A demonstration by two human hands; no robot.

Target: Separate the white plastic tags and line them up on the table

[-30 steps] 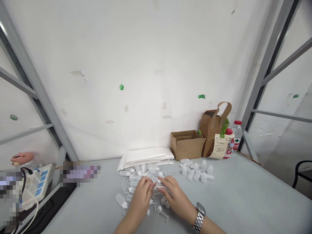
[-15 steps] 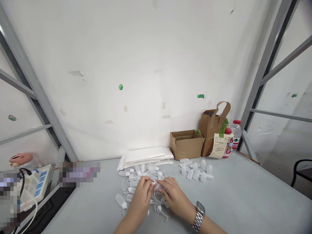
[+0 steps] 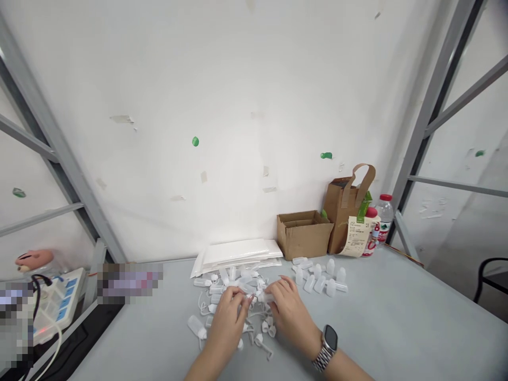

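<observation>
Between my two hands is a small translucent plastic bottle (image 3: 266, 298) lying on its side, with a white cap end toward the left. My right hand (image 3: 291, 312) curls over the bottle's right end, fingers bent around it. The thumb and forefinger of my left hand (image 3: 229, 315) are pinched together at the white cap end; the fingers partly hide it. Around and under both hands lies a pile of similar small bottles (image 3: 196, 326) with white caps and thin pale tubes (image 3: 265, 349). A few loose white caps (image 3: 271, 331) rest near my right wrist.
More translucent bottles (image 3: 330, 288) without tubes lie in a group to the right. Behind the pile are flat white packets (image 3: 238, 251), a cardboard box (image 3: 305, 241), a brown paper bag (image 3: 337, 211) and a water bottle (image 3: 384, 217). A power strip (image 3: 65, 296) stands at left.
My hands have moved slightly apart; my right hand has shifted right and up, its fingers now over the translucent bottle's end. The left hand has moved slightly left.
</observation>
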